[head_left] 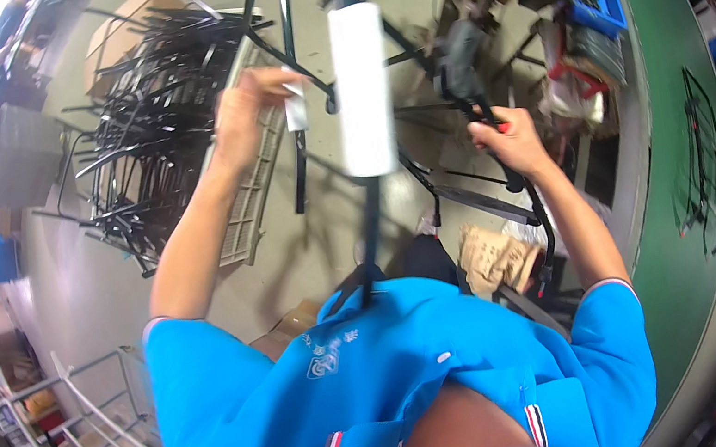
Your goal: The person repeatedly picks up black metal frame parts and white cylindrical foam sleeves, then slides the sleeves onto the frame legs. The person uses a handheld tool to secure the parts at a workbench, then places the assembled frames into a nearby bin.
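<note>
A black tubular metal frame [374,221] stands in front of me, with a blurred white sleeve [364,91] around its nearest upright. To the left of that sleeve my left hand [245,115] has its fingers bent together, close to a thin black bar [301,172] with a white wrap [295,110]. Whatever the fingertips may pinch is too small to make out. On the right, my right hand [512,140] is closed around the grip of a black and grey power tool [461,57], where a bit of red shows by the fingers. The tool's tip is hard to distinguish.
Left of the frame, many black metal tubes [163,114] pile up by a pale plastic crate [251,189] and a cardboard box [124,38]. A green workbench [679,266] runs along the right, carrying a blue bin [599,3]. A metal rack [81,426] stands lower left.
</note>
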The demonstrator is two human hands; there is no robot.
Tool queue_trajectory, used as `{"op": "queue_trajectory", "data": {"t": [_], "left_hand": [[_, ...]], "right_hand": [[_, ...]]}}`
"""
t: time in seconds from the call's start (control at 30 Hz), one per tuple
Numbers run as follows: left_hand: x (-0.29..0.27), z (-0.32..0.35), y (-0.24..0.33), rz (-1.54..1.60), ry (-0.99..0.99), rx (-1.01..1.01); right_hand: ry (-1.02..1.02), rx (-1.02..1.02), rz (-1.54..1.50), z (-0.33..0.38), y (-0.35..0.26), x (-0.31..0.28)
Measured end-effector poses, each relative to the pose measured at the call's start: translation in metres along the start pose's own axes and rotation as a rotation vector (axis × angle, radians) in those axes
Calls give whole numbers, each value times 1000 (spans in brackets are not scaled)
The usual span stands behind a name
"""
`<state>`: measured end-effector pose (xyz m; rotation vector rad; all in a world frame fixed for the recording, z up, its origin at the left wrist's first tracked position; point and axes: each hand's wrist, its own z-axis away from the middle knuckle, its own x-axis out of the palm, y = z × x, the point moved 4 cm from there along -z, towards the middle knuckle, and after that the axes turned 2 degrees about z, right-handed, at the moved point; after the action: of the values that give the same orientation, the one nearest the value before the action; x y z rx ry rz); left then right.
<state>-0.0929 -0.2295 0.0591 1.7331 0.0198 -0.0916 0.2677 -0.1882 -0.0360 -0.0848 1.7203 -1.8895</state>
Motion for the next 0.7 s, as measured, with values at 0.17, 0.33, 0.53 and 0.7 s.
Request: {"op": "queue_trajectory", "data": {"t": [0.17,0.33,0.53,0.7], "left_hand": [[-199,71,-182,128,495,-385],[-81,50,-40,1005,-163,-82],[-93,95,15,520,7,-81],[-50,108,7,149,130,-167]], "right_hand": [[-83,-259,-272,-24,-82,-27],[-62,-328,-448,-27,-132,-18],[261,-310,-252,-52,-106,-84],[-221,-309,-58,-3,-196,113]]}}
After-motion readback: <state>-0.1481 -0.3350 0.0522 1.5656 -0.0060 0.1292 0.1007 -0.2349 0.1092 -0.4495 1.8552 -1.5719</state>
